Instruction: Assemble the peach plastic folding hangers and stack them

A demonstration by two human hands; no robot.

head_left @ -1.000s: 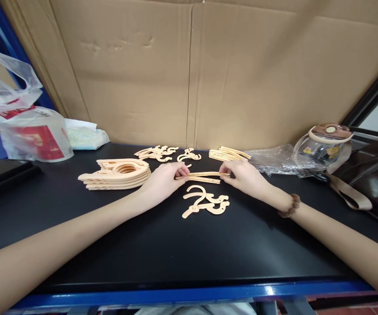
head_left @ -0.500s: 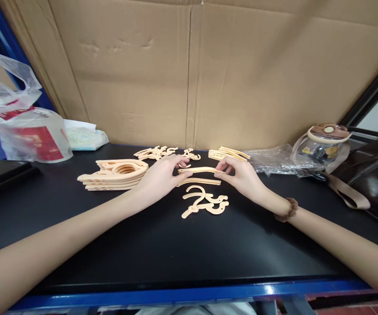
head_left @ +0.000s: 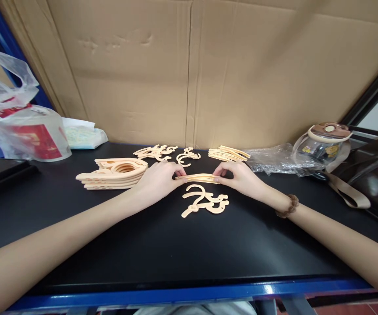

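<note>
Two slim, curved cream plastic strips (head_left: 198,177) lie together in front of me. My left hand (head_left: 164,177) pinches their left end between thumb and fingers. The right end is pinched by my right hand (head_left: 238,176), which has a brown band on its wrist. Just nearer to me, several cream hook-shaped pieces (head_left: 205,202) lie loosely on the black tabletop (head_left: 182,249). A stack of cream hanger-like pieces (head_left: 113,175) sits left of my left hand.
Behind my hands are more hook pieces (head_left: 156,152) and a pile of strips (head_left: 228,153). A bagged container (head_left: 34,135) and a tissue pack (head_left: 83,134) stand left, with a dark phone-like object (head_left: 1,173). Clear plastic wrap (head_left: 274,159) and a transparent bottle (head_left: 322,142) are right.
The strip between my hands has come down toward me onto the other strip. My left fingers, spread before, have closed at the left end.
</note>
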